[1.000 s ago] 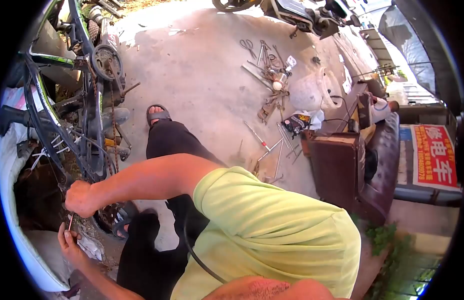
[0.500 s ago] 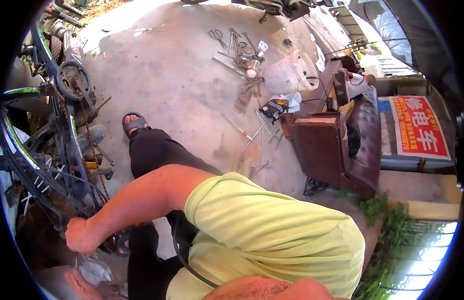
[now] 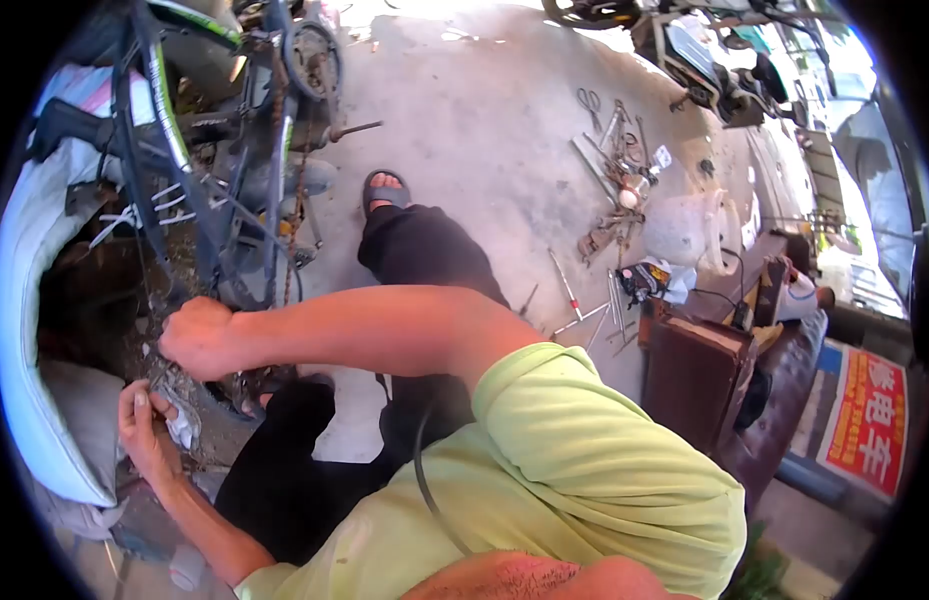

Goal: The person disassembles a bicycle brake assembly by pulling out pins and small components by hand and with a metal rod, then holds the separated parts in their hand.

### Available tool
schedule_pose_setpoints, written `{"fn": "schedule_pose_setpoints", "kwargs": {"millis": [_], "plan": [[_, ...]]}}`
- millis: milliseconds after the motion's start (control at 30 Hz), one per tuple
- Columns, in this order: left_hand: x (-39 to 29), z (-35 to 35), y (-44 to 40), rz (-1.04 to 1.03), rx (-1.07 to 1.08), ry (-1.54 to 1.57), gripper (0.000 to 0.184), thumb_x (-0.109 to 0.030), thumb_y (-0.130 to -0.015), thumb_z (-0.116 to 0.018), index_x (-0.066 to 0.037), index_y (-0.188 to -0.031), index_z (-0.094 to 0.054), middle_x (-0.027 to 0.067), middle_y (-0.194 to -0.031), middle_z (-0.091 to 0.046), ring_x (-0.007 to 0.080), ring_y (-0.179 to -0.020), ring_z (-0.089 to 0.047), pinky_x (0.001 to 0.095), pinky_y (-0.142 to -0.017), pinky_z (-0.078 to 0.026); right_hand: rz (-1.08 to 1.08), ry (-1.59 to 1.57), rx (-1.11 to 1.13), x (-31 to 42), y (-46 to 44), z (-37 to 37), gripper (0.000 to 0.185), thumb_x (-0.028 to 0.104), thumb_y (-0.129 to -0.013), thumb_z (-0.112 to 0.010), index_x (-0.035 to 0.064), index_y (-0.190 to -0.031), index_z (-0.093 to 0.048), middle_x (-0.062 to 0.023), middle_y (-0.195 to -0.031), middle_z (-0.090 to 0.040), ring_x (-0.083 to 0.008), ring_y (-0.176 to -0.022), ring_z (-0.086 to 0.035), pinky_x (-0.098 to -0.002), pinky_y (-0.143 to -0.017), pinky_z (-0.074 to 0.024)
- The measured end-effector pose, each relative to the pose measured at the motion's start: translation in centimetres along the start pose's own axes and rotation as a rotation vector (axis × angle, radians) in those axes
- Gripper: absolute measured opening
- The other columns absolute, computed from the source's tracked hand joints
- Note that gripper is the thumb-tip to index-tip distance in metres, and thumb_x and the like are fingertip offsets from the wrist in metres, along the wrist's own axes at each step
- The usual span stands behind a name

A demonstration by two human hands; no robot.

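My right hand is closed in a fist low beside the bicycle frame. What it grips is hidden by the fingers. Just below it, my left hand has its fingers loosely bent and apart, with nothing plain to see in them. A crumpled white piece, paper or cloth, lies beside that hand. The dark frame with green and white markings carries a rusty chain and a crank with a chainring.
Scattered hand tools lie on the concrete floor, near a whitish bucket. A brown sofa seat stands at right, with a red sign behind it. A pale blue-edged padded piece curves along the left.
The view has swung, so the bicycle, tools and sofa appear farther right. More of my left forearm and hand shows, with its fingers now bent upward. My right hand stays closed by the frame.
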State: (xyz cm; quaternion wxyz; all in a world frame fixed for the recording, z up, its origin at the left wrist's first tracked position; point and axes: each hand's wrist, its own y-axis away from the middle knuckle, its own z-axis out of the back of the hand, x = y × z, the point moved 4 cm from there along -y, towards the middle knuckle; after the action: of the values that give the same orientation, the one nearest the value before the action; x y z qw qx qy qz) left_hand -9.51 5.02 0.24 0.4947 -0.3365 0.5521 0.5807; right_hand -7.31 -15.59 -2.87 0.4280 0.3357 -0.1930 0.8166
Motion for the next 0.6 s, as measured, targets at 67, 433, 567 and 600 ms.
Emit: {"fn": "schedule_pose_setpoints", "kwargs": {"millis": [67,433,567,600], "plan": [[-0.7,-0.9,0.8,-0.021,0.131,0.151,0.042,-0.011,-0.096,-0.063,0.001,-0.135,-0.055,0.0111,-0.103,-0.062,0.0198,-0.091,-0.061,0.0334,-0.083,-0.049,-0.025,0.001,0.011,-0.2,-0.1,0.1,0.019,0.014,-0.078,-0.063,0.0055,-0.091,-0.073,-0.0174,-0.095,-0.072,-0.0364,-0.089,-0.072,-0.0482,-0.074,-0.0580],[-0.2,0.1,2.1,-0.250,-0.009,-0.287,0.027,-0.009,-0.099,-0.062,0.005,-0.122,-0.063,0.0137,-0.097,-0.073,0.0172,-0.087,-0.070,0.0312,-0.081,-0.056,0.013,-0.032,-0.078,-0.1,-0.3,0.4,0.025,0.018,-0.086,-0.065,0.0075,-0.107,-0.073,-0.0165,-0.102,-0.071,-0.0374,-0.095,-0.068,-0.0464,-0.085,-0.0537],[-1.1,-0.8,2.0,-0.239,-0.170,-0.386,0.021,-0.016,-0.100,-0.063,0.003,-0.104,-0.071,0.0061,-0.077,-0.070,0.0103,-0.068,-0.065,0.0266,-0.064,-0.054,0.033,-0.037,-0.093,0.4,-0.2,0.8,0.026,0.016,-0.085,-0.066,0.0067,-0.108,-0.073,-0.0174,-0.101,-0.070,-0.0376,-0.093,-0.067,-0.0454,-0.083,-0.0535],[-1.1,-1.0,1.7,-0.288,-0.235,-0.397,0.027,-0.024,-0.101,-0.064,0.001,-0.094,-0.071,0.0032,-0.067,-0.065,0.0077,-0.060,-0.059,0.0257,-0.054,-0.048,0.034,-0.041,-0.092,0.4,-0.2,0.8,0.026,0.015,-0.085,-0.066,0.0065,-0.108,-0.073,-0.0175,-0.100,-0.070,-0.0376,-0.092,-0.067,-0.0452,-0.083,-0.0534]]}}
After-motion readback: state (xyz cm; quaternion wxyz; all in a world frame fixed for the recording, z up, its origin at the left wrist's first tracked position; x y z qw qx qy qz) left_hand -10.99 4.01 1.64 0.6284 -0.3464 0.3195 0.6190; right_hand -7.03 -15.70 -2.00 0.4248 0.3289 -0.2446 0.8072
